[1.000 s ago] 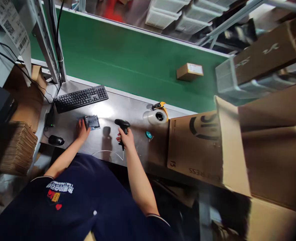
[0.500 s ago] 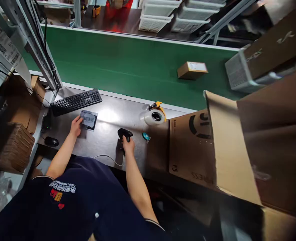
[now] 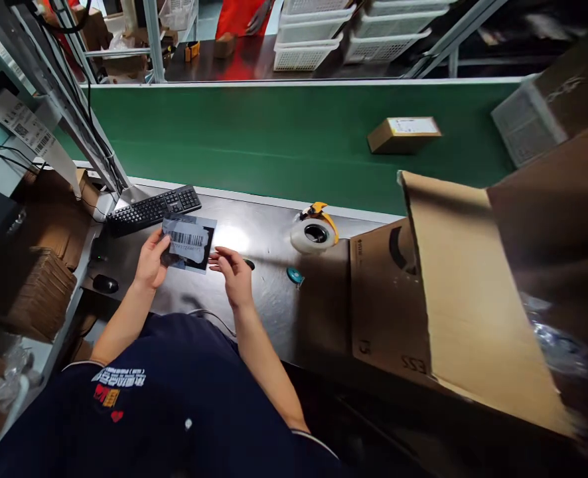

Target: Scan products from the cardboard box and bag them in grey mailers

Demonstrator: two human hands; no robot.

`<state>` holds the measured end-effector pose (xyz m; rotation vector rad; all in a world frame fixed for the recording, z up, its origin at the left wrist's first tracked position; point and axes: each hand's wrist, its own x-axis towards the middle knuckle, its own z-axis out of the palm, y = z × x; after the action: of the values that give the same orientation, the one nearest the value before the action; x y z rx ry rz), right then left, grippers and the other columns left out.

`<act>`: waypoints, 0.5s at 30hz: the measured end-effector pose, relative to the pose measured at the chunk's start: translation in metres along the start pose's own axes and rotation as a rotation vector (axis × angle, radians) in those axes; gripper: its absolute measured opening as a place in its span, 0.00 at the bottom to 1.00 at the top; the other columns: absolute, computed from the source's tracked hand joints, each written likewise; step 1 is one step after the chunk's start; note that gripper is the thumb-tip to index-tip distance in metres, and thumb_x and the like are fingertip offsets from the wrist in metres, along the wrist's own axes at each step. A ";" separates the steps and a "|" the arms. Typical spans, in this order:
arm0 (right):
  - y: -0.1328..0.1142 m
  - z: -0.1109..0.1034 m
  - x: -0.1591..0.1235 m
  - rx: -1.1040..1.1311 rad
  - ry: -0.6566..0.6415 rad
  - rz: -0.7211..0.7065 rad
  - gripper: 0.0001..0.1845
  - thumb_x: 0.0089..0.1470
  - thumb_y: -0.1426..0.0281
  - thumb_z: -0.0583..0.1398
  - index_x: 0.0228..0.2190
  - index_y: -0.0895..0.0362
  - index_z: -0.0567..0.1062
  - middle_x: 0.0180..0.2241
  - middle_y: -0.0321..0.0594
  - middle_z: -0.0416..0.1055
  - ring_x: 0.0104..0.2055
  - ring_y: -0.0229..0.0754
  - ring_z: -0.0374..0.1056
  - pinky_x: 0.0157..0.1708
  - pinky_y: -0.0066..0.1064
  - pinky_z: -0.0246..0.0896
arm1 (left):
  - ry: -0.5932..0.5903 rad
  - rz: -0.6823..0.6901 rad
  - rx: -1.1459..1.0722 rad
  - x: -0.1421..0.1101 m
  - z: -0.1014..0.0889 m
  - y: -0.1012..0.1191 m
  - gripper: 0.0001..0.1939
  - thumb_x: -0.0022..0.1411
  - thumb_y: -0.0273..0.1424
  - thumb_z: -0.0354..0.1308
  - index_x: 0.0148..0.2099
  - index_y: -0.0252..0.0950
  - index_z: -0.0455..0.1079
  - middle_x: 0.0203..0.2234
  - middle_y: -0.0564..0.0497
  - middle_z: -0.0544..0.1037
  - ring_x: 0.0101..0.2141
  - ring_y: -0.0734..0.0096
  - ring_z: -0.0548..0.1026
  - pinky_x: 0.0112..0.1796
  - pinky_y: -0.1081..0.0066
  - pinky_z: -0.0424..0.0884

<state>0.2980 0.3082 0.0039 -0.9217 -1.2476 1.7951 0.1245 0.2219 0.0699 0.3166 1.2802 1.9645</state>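
My left hand [image 3: 151, 260] pinches the left edge of a small plastic packet [image 3: 188, 247] with a barcode label on it, raised a little above the metal table. At the packet's right edge is my right hand [image 3: 235, 277], holding nothing, its fingers apart; whether a fingertip touches the packet I cannot tell. Behind that hand lies a black handheld scanner [image 3: 249, 264], mostly hidden, its pale cable running to the table's front edge. To the right are a small teal round object [image 3: 294, 275] and a clear tape roll [image 3: 314, 235] in a dispenser with a yellow part.
A black keyboard [image 3: 154, 210] and mouse [image 3: 105, 284] lie on the left. An open cardboard box [image 3: 388, 305] blocks the right side. Beyond the table runs a green conveyor [image 3: 254, 133] carrying a small labelled carton [image 3: 403, 138]. A person in red [image 3: 234, 20] is behind it.
My right hand has let go of the scanner, which is now on the table, and has moved left to the packet. My left hand has lifted the packet closer to me.
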 end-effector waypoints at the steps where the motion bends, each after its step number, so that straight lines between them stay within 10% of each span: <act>1: -0.012 0.009 -0.001 0.020 -0.038 -0.024 0.28 0.47 0.46 0.72 0.42 0.53 0.81 0.38 0.41 0.81 0.39 0.45 0.76 0.40 0.38 0.73 | -0.001 0.012 0.012 -0.004 0.003 0.002 0.22 0.50 0.40 0.79 0.46 0.40 0.79 0.39 0.53 0.86 0.39 0.66 0.84 0.46 0.67 0.79; 9: -0.052 0.015 -0.010 -0.020 -0.099 -0.077 0.22 0.50 0.49 0.74 0.30 0.54 0.81 0.25 0.33 0.73 0.26 0.37 0.65 0.31 0.32 0.66 | -0.175 -0.056 0.194 -0.026 0.007 0.020 0.21 0.51 0.42 0.79 0.45 0.39 0.83 0.35 0.51 0.86 0.35 0.64 0.83 0.45 0.62 0.80; 15: -0.058 0.008 -0.022 0.030 -0.098 -0.168 0.22 0.54 0.53 0.72 0.48 0.49 0.82 0.56 0.43 0.79 0.55 0.47 0.76 0.53 0.37 0.74 | -0.470 0.725 0.661 -0.026 -0.014 0.029 0.09 0.59 0.47 0.73 0.33 0.50 0.86 0.46 0.48 0.86 0.59 0.51 0.75 0.71 0.45 0.55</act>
<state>0.3114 0.2996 0.0648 -0.6978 -1.3149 1.7385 0.1210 0.1877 0.0929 1.6528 1.5765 1.7508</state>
